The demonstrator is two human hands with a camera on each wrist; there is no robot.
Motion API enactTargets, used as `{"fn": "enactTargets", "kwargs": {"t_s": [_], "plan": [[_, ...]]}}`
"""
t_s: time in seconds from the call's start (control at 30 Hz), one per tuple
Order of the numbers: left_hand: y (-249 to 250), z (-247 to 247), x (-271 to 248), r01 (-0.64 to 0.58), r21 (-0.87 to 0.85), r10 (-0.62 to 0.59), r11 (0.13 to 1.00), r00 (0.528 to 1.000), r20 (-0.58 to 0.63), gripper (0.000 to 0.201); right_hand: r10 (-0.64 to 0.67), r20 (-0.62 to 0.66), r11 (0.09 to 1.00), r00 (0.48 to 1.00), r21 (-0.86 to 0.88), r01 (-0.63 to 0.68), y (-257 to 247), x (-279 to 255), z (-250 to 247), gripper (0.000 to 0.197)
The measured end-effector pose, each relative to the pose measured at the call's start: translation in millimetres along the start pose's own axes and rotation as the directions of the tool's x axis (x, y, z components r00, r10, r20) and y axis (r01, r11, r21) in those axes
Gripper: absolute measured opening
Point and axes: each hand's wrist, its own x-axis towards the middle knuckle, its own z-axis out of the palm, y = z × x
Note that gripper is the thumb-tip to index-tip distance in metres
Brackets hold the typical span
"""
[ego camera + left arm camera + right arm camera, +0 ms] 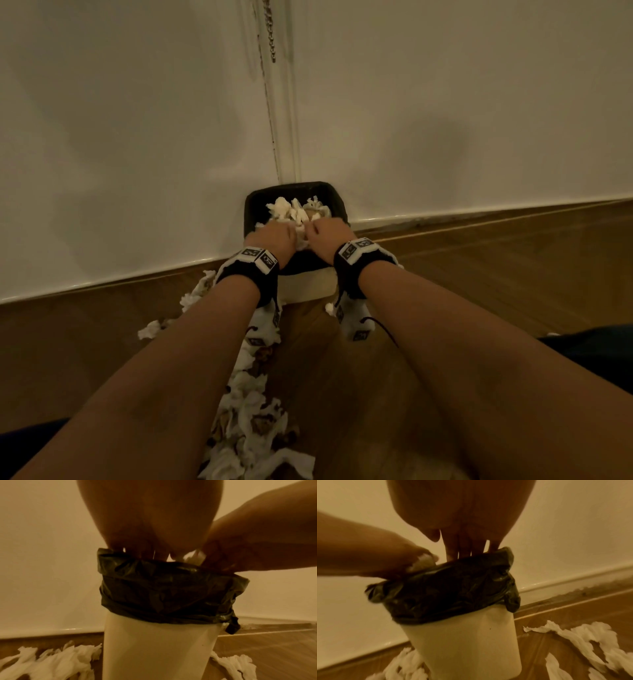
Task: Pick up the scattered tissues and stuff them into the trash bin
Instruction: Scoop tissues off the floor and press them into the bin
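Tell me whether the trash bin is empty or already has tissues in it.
Not empty: crumpled tissues are piled near the rim of the trash bin, and both hands press more in.

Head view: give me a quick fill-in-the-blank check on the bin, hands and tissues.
1. The trash bin is lined with a ____ bag.
2. Both hands, left hand and right hand, are over the bin's ____.
3. Tissues still lie on the ____ floor.

Missing: black; opening; wooden
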Motion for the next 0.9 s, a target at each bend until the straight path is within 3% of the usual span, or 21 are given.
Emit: {"fn": "enactTargets", "kwargs": {"t_s": [0.07,0.17,0.27,0.4,0.5,0.6,0.7,0.83,0.9], "plan": [[2,-1,-5,-0.017,-0.098,-0.009,0.995,0.964,-0.266,0.037,0.043,-0.165,0.995,0.985,0.101,-0.026,9,-2,-13,0.041],[14,-3,-11,-0.142,-0.123,0.06,0.982,0.86,-0.508,0.03,0.106,-0.33,0.986,0.938,0.16,-0.055,26,-5,-29,0.038],[30,-6,-16,-0.318,-0.1,0.198,0.943,0.774,-0.601,0.024,0.177,-0.391,0.969,0.903,0.229,-0.091,43,-8,-37,0.035],[60,-3,-24,-0.462,-0.026,0.352,0.886,0.71,-0.609,0.025,0.245,-0.446,0.958,0.861,0.245,-0.146,75,-18,-40,0.033],[79,9,-30,-0.541,-0.038,0.439,0.84,0.719,-0.539,0.024,0.316,-0.434,0.942,0.844,0.246,-0.227,105,-27,-40,0.03],[91,36,-32,-0.506,-0.131,0.44,0.852,0.83,-0.344,0.023,0.352,-0.4,0.934,0.847,0.208,-0.29,133,-38,-36,0.025],[93,73,-30,-0.398,-0.176,0.399,0.9,0.917,-0.033,0.026,0.358,-0.336,0.934,0.871,0.13,-0.333,155,-47,-25,0.026],[83,127,-27,-0.34,-0.088,0.351,0.936,0.898,0.266,0.045,0.392,-0.125,0.917,0.911,-0.025,-0.398,173,-52,-5,0.029],[81,151,-28,-0.297,-0.014,0.283,0.955,0.894,0.346,0.052,0.42,0.012,0.904,0.907,-0.097,-0.417,179,-54,6,0.033]]}}
